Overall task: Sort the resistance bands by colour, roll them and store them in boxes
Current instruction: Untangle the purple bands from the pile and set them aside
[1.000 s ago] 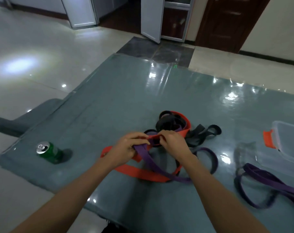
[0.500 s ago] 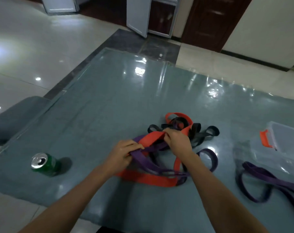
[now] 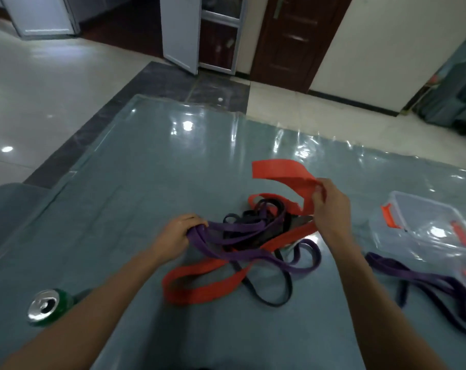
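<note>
A tangle of resistance bands lies mid-table. My left hand (image 3: pixel 179 235) grips the end of a purple band (image 3: pixel 242 254) at the tangle's left side. My right hand (image 3: pixel 330 209) pinches a wide orange band (image 3: pixel 207 284) and lifts one loop of it above the pile; the rest trails down to the table in front. Thin black bands (image 3: pixel 266 300) run through the heap. A second purple band (image 3: pixel 426 279) lies apart at the right, beside a clear plastic box (image 3: pixel 402 209) with orange clips.
A green drink can (image 3: pixel 46 307) stands near the table's front left edge. The grey table (image 3: pixel 146 169) is covered with glossy film. A padded seat sits off the left edge. Doors and tiled floor lie beyond.
My right hand has risen and moved right, pulling an orange loop up out of the tangle. My left hand stays low on the purple band. The pile has spread out.
</note>
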The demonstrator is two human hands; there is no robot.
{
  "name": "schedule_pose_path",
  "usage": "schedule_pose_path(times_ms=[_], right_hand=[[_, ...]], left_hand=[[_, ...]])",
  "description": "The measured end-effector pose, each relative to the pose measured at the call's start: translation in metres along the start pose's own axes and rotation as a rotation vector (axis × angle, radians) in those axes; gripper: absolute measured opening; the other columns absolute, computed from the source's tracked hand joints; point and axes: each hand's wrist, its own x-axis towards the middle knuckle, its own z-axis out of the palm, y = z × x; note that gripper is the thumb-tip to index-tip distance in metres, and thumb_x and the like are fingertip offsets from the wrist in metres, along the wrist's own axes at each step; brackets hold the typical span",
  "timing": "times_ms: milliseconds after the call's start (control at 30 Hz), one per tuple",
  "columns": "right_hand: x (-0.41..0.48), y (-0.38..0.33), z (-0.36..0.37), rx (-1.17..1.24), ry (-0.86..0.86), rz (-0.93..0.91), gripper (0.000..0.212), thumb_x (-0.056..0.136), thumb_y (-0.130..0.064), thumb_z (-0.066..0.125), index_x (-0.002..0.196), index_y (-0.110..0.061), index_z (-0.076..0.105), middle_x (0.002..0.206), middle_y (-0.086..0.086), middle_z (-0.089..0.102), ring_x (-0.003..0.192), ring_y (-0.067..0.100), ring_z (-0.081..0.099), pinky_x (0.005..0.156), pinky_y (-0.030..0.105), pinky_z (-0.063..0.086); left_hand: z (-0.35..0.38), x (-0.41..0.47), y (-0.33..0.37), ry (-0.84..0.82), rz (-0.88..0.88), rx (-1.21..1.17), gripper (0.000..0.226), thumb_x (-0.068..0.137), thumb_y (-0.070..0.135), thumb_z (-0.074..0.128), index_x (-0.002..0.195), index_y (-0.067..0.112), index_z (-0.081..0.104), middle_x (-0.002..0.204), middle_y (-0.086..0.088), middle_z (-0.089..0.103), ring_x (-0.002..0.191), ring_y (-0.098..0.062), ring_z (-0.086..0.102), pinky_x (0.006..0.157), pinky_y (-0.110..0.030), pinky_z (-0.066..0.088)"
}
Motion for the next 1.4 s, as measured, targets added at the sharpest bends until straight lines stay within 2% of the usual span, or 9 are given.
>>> schedule_pose_path(times_ms=[100,267,500,667,833,933,1033,1200,1400], right_hand=[[0.002,0.022,-0.022,-0.031,0.086,0.039,0.024,0.1,-0.016,0.046,0.116,-0.015,0.064,0.089,0.009,0.07,0.076,0.025,0.061,0.07,0.034,0.045],[-0.013,0.065,-0.04,-0.158,0.05,0.138,0.029,0.099,-0.015,0.046,0.121,-0.017,0.066,0.103,0.011,0.073,0.093,0.034,0.066,0.08,0.037,0.049],[-0.053,0.118,-0.013,-0.296,-0.306,0.303,0.031,0.095,-0.013,0.043,0.111,-0.022,0.068,0.094,0.007,0.07,0.084,0.03,0.066,0.068,0.032,0.044],[-0.066,0.122,-0.003,-0.416,-0.591,0.332,0.042,0.087,-0.014,0.05,0.128,-0.02,0.06,0.122,0.01,0.066,0.113,0.036,0.06,0.094,0.045,0.051],[-0.074,0.088,0.008,0.024,-0.438,-0.053,0.051,0.082,-0.001,0.058,0.131,-0.013,0.065,0.132,0.007,0.065,0.127,0.029,0.056,0.111,0.039,0.041],[-0.085,0.057,0.015,0.38,-0.544,-0.008,0.053,0.088,-0.037,0.069,0.138,-0.03,0.055,0.12,-0.022,0.066,0.114,-0.003,0.058,0.1,0.014,0.041],[-0.088,0.044,0.026,0.388,-0.743,0.11,0.084,0.075,-0.06,0.073,0.147,-0.03,0.041,0.119,-0.016,0.061,0.109,0.001,0.057,0.095,0.023,0.048],[-0.075,0.049,0.017,0.359,-0.577,0.036,0.011,0.087,-0.022,0.068,0.094,-0.025,0.06,0.075,-0.008,0.065,0.065,0.001,0.058,0.062,0.028,0.042],[-0.035,0.055,-0.033,0.584,-0.333,0.133,0.019,0.091,-0.011,0.062,0.098,-0.026,0.071,0.081,-0.006,0.074,0.077,0.013,0.071,0.075,0.032,0.056]], left_hand=[[0.001,0.025,0.01,-0.01,0.065,0.031,0.027,0.08,-0.001,0.063,0.104,0.002,0.075,0.1,-0.012,0.074,0.092,-0.028,0.07,0.086,-0.032,0.05],[0.021,0.056,0.035,-0.038,0.092,0.06,0.037,0.068,-0.011,0.06,0.099,0.003,0.075,0.099,-0.011,0.074,0.093,-0.032,0.069,0.088,-0.038,0.053],[0.055,0.055,0.059,-0.18,-0.085,0.31,0.036,0.064,0.034,0.054,0.097,0.028,0.067,0.108,0.008,0.073,0.101,-0.019,0.066,0.082,-0.036,0.029],[0.078,0.055,0.07,-0.273,-0.219,0.194,0.022,0.069,0.035,0.057,0.088,0.026,0.055,0.085,0.0,0.07,0.082,-0.032,0.064,0.071,-0.037,0.044],[0.093,0.071,0.092,-0.356,-0.233,0.281,0.013,0.068,0.029,0.059,0.077,0.033,0.05,0.082,0.009,0.06,0.082,-0.025,0.063,0.065,-0.034,0.047],[0.101,0.083,0.106,-0.346,-0.245,0.293,0.015,0.065,0.04,0.054,0.078,0.034,0.053,0.088,0.004,0.069,0.083,-0.027,0.064,0.065,-0.034,0.048],[0.102,0.095,0.12,-0.291,-0.275,0.22,0.015,0.064,0.042,0.054,0.076,0.033,0.054,0.082,0.004,0.069,0.078,-0.027,0.063,0.066,-0.037,0.052],[0.105,0.107,0.133,-0.186,-0.292,0.11,0.018,0.065,0.038,0.059,0.082,0.033,0.06,0.073,0.011,0.066,0.07,-0.018,0.062,0.06,-0.033,0.049],[0.138,0.09,0.122,-0.146,-0.297,-0.075,0.009,0.079,0.024,0.07,0.082,0.027,0.062,0.068,0.006,0.065,0.063,-0.008,0.059,0.065,-0.033,0.049]])
